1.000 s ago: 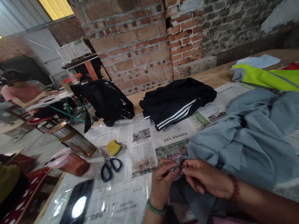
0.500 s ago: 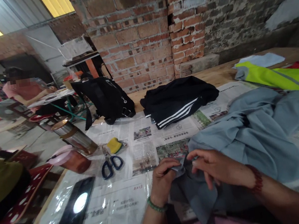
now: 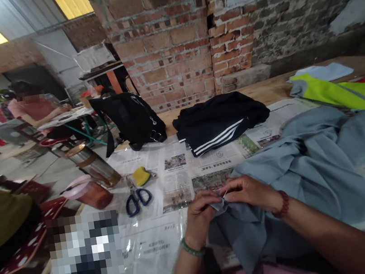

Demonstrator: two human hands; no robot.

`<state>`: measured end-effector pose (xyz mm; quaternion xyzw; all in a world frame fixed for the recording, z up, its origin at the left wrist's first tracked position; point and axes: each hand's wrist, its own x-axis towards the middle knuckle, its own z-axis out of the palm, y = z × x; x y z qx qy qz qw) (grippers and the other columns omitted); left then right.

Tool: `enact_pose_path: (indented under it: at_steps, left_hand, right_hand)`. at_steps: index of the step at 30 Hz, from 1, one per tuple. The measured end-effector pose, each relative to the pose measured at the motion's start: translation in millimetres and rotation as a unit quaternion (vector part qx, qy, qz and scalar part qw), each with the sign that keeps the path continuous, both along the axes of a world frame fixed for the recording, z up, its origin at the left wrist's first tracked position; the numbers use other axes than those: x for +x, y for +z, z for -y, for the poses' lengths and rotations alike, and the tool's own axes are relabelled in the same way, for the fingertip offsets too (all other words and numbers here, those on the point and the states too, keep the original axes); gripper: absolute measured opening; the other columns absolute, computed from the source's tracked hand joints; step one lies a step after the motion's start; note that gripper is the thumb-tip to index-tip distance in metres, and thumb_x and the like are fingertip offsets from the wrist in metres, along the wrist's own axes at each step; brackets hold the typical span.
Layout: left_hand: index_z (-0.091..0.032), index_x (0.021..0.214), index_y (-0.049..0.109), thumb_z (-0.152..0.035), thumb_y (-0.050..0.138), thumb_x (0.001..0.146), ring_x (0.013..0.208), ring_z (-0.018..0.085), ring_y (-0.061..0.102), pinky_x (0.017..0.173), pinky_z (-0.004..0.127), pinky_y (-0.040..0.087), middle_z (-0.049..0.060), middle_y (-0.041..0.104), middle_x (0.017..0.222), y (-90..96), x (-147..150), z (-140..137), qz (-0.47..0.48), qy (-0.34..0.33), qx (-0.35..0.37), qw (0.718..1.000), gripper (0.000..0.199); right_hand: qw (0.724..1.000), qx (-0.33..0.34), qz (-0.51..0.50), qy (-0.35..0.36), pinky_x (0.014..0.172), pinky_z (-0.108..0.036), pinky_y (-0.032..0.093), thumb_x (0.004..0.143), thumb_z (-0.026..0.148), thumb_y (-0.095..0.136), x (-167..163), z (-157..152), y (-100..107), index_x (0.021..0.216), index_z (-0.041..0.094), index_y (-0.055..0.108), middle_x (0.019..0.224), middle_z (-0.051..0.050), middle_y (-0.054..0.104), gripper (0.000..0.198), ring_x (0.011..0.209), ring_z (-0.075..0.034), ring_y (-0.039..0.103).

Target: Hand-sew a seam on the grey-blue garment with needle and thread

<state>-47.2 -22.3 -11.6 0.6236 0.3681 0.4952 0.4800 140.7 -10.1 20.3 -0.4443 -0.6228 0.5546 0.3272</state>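
- Grey cloth (image 3: 243, 233): plain, creased, bunched between the hands, hanging in folds at the table's (image 3: 153, 262) near edge
- Left hand (image 3: 197, 217) pinches its gathered part
- Right hand (image 3: 255, 192) pinches a thin, pale needle (image 3: 225, 193) there

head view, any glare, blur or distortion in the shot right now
Head view: white glints on the newspaper; coarse mosaic at lower left; the steel flask leans, perhaps from lens distortion; also in the head view, left hand, right hand and grey cloth look slightly soft.
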Motion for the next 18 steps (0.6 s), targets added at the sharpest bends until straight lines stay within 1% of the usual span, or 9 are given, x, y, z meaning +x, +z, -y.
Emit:
enact_pose_path:
  at_steps: [2, 5, 7, 9, 12, 15, 18]
  left_hand:
    - [-0.023, 0.075, 0.073, -0.014, 0.064, 0.070, 0.082, 0.017, 0.055, 0.075, 0.028, 0.044, 0.005, 0.060, 0.086, 0.2, 0.8, -0.3, 0.000, 0.000, -0.006, 1.000, 0.014]
    - [-0.023, 0.074, 0.073, -0.011, 0.064, 0.069, 0.081, 0.017, 0.055, 0.074, 0.026, 0.043, 0.004, 0.060, 0.085, 1.5, 1.4, -0.3, 0.006, 0.000, -0.015, 1.000, 0.016]
    - [-0.023, 0.073, 0.073, -0.010, 0.064, 0.068, 0.081, 0.017, 0.055, 0.073, 0.025, 0.043, 0.003, 0.060, 0.083, 3.1, 2.1, 0.0, 0.010, 0.008, -0.021, 1.000, 0.016]
    - [-0.021, 0.074, 0.073, -0.010, 0.064, 0.067, 0.080, 0.017, 0.055, 0.072, 0.025, 0.043, 0.003, 0.061, 0.081, 5.2, 3.9, 0.4, 0.010, 0.024, -0.043, 0.999, 0.016]
    - [-0.019, 0.081, 0.071, -0.014, 0.067, 0.066, 0.075, 0.015, 0.056, 0.069, 0.024, 0.043, 0.002, 0.065, 0.079, 7.7, 8.3, 0.8, 0.029, 0.039, -0.128, 0.991, 0.017]
    - [-0.017, 0.078, 0.069, -0.020, 0.069, 0.067, 0.063, 0.011, 0.055, 0.061, 0.022, 0.043, 0.000, 0.066, 0.071, 7.4, 12.0, 1.3, 0.079, 0.016, -0.229, 0.970, 0.012]
    - [-0.014, 0.076, 0.068, -0.023, 0.071, 0.065, 0.058, 0.010, 0.056, 0.058, 0.021, 0.043, 0.001, 0.066, 0.068, 5.8, 13.5, 1.7, 0.132, -0.002, -0.287, 0.949, 0.014]
  right_hand:
    - [0.999, -0.006, -0.024, -0.027, 0.070, -0.027, 0.043, 0.067, 0.032, 0.064, -1.5, 1.0, -2.1, 0.079, 0.016, 0.071, 0.081, -0.004, 0.067, 0.021, 0.076, -0.017, 0.058]
    - [0.992, -0.057, -0.091, -0.067, 0.066, -0.025, 0.040, 0.064, 0.033, 0.067, -5.9, 2.1, -7.6, 0.073, 0.015, 0.070, 0.070, -0.002, 0.065, 0.020, 0.066, -0.013, 0.055]
    - [0.982, -0.093, -0.137, -0.086, 0.066, -0.024, 0.039, 0.062, 0.034, 0.070, -9.9, 4.1, -11.4, 0.072, 0.015, 0.069, 0.068, -0.001, 0.064, 0.022, 0.064, -0.011, 0.054]
    - [0.975, -0.110, -0.167, -0.094, 0.066, -0.024, 0.038, 0.061, 0.034, 0.071, -13.7, 6.5, -13.9, 0.072, 0.014, 0.068, 0.068, 0.000, 0.063, 0.023, 0.064, -0.010, 0.053]
    - [0.971, -0.121, -0.181, -0.099, 0.061, -0.023, 0.037, 0.062, 0.037, 0.070, -17.3, 7.6, -14.8, 0.071, 0.014, 0.067, 0.065, 0.001, 0.060, 0.026, 0.061, -0.009, 0.050]
    - [0.967, -0.109, -0.188, -0.137, 0.054, -0.021, 0.032, 0.063, 0.040, 0.068, -18.6, 2.8, -15.5, 0.064, 0.014, 0.061, 0.058, 0.004, 0.054, 0.027, 0.055, -0.008, 0.044]
    - [0.951, -0.099, -0.232, -0.178, 0.052, -0.021, 0.030, 0.061, 0.040, 0.069, -20.0, -5.8, -19.0, 0.056, 0.015, 0.053, 0.052, 0.005, 0.049, 0.030, 0.051, -0.007, 0.040]
